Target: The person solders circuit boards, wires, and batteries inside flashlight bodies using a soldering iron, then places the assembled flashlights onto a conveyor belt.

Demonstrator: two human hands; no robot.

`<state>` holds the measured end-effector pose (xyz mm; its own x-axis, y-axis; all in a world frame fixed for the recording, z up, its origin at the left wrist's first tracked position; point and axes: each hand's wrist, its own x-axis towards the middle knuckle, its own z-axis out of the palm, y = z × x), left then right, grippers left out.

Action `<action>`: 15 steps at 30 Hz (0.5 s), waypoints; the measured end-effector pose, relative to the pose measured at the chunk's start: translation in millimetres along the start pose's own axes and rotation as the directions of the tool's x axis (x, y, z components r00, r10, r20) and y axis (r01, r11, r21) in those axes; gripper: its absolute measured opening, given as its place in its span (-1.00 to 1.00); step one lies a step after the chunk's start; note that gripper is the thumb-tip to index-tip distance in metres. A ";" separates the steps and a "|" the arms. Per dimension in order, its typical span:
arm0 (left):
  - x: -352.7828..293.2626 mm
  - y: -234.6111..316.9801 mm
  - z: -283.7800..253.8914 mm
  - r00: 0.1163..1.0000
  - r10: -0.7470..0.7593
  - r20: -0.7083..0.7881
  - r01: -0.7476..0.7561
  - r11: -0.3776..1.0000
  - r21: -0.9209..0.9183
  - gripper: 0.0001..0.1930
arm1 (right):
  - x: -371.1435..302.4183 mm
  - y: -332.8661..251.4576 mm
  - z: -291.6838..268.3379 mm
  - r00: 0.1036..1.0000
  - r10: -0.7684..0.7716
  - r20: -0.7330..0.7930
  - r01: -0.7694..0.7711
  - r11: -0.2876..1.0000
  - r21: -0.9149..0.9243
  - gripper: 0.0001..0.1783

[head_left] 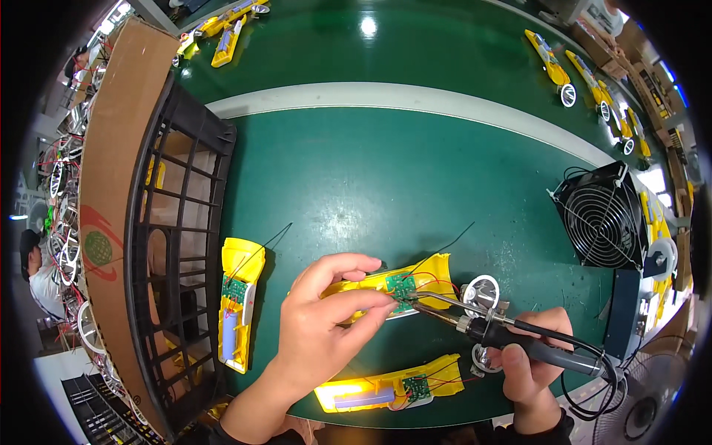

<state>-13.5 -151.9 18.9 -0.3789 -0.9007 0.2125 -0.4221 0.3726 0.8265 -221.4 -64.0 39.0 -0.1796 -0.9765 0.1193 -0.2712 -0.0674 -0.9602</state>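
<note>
A yellow lamp housing half [437,268] lies mid-table under my hands, with a green circuit board [401,284] and red wires in it. My left hand [315,322] reaches over its left part, thumb and a fingertip pinched together at the board; what they pinch is too small to make out. My right hand [534,371] grips a soldering iron [512,339] with a thin metal tube fixed along it. The iron's tip and the tube's end meet at the board, close to my left fingertips. A round silver reflector [480,294] lies partly behind the iron.
A second yellow housing [400,382] with a blue battery lies nearest me; a third [240,304] stands lengthwise at left. A black crate [182,230] and cardboard flank the left side. A black fan [599,219] stands at right. More lamps [549,59] lie beyond the pale rail [371,95].
</note>
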 end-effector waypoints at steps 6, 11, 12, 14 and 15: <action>0.2 0.9 0.3 1.000 -0.016 0.000 0.016 1.000 -0.013 -0.89 | 1.0 -6.8 -0.9 0.998 0.059 -0.032 -0.059 0.998 0.008 -0.73; 0.9 2.4 1.5 1.000 -0.024 0.014 0.025 1.000 -0.006 -0.88 | 1.5 -10.1 2.3 0.977 0.191 -0.090 -0.186 0.981 0.062 -0.78; 0.7 3.4 3.1 0.999 -0.052 -0.003 0.052 0.998 -0.028 -0.87 | 2.2 -10.3 1.7 0.977 0.196 -0.089 -0.193 0.980 0.043 -0.78; 0.9 4.1 4.4 0.997 -0.079 -0.016 0.078 0.996 -0.050 -0.85 | 3.9 -10.6 0.6 0.979 0.196 -0.055 -0.194 0.981 0.026 -0.82; 0.7 4.6 4.5 0.996 -0.085 -0.014 0.084 0.995 -0.050 -0.85 | 4.7 -10.6 0.0 0.979 0.196 -0.057 -0.195 0.981 0.021 -0.82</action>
<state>-19.4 -149.9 20.5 -0.3303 -0.9321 0.1488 -0.4106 0.2838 0.8665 -219.3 -67.8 49.7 -0.2833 -0.9573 -0.0572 -0.2113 0.1204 -0.9700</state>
